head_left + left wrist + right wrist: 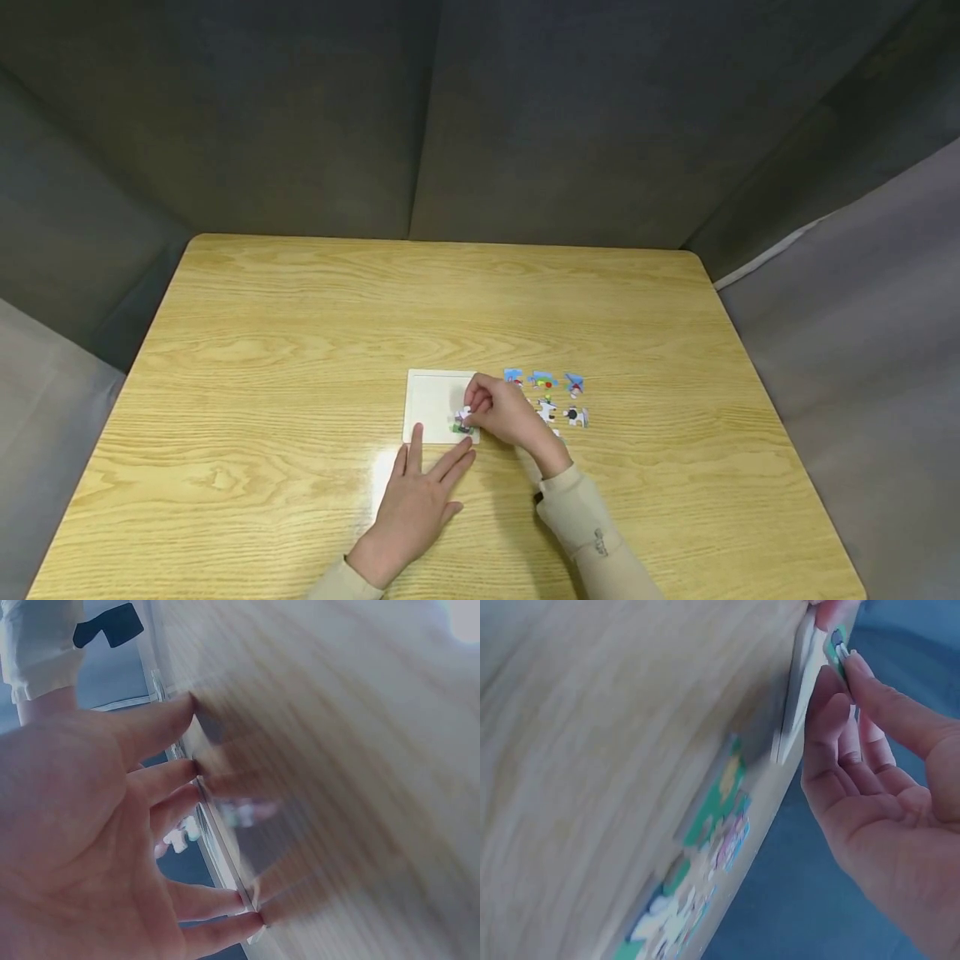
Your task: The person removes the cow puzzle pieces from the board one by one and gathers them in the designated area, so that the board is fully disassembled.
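Note:
A white rectangular puzzle tray (pixel 435 396) with a raised rim lies on the table. My right hand (pixel 504 410) pinches a jigsaw piece (pixel 462 422) between thumb and fingers over the tray's right part; the right wrist view shows that piece (pixel 838 656) tilted, with green on its face. Spread flat at the tray's near edge is my left hand (pixel 415 506), its fingers straight, some fingertips touching the rim. In the left wrist view, the fingers (pixel 217 900) reach the tray's edge.
Several loose jigsaw pieces (pixel 543 380) with blue, white and green pictures lie to the right of the tray, some partly hidden by the right hand. The wooden table (pixel 285 333) extends around them, with dark curtains (pixel 570 125) behind it.

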### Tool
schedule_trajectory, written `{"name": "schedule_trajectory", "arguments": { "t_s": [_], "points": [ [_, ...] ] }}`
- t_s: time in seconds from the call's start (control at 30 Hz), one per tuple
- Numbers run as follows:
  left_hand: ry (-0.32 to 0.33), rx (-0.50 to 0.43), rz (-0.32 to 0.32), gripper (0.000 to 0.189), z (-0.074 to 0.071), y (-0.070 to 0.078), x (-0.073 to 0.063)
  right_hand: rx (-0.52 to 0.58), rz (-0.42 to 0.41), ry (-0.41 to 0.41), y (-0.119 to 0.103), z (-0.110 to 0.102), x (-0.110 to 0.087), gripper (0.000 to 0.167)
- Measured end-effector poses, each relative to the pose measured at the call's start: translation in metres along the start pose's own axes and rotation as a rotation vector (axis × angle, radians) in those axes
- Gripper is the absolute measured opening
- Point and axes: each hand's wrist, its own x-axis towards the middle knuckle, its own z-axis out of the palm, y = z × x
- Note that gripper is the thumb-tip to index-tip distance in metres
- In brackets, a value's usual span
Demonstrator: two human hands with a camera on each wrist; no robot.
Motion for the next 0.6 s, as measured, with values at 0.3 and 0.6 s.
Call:
{"name": "schedule_trajectory", "arguments": {
  "t_s": [0.3, 0.6],
  "points": [
    [0.015, 0.019, 0.008, 0.067, -0.001, 0.000, 0.000, 0.080, 0.000, 0.059, 0.017, -0.025, -0.019, 0.022],
    [0.018, 0.020, 0.007, 0.068, 0.000, -0.001, 0.000, 0.095, 0.054, 0.129, 0.034, -0.052, -0.044, 0.022]
  ]
}}
